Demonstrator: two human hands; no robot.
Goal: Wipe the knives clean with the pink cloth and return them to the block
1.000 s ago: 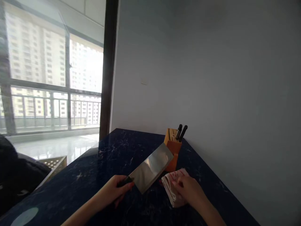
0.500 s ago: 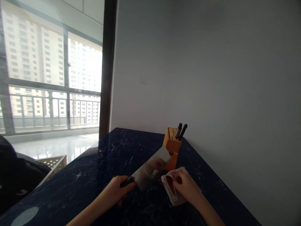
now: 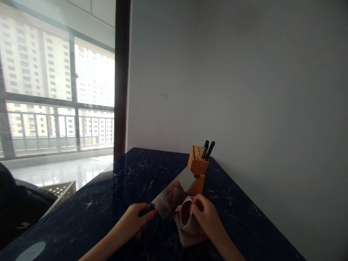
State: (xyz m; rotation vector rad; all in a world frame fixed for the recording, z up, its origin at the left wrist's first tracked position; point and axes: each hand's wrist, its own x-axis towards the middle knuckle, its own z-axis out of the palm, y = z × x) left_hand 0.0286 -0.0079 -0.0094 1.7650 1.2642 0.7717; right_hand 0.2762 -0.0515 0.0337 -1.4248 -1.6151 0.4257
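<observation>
Steel cleaver [image 3: 174, 197] sits gripped in your left hand [image 3: 137, 217], low centre; your right hand [image 3: 205, 215] pinches the cloth [image 3: 186, 223] beside its edge, so a slip could cut you.

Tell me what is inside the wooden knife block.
Two black-handled knives stand in the knife block, handles up near its far side. Their blades are hidden inside the wood; the other slots look empty.
</observation>
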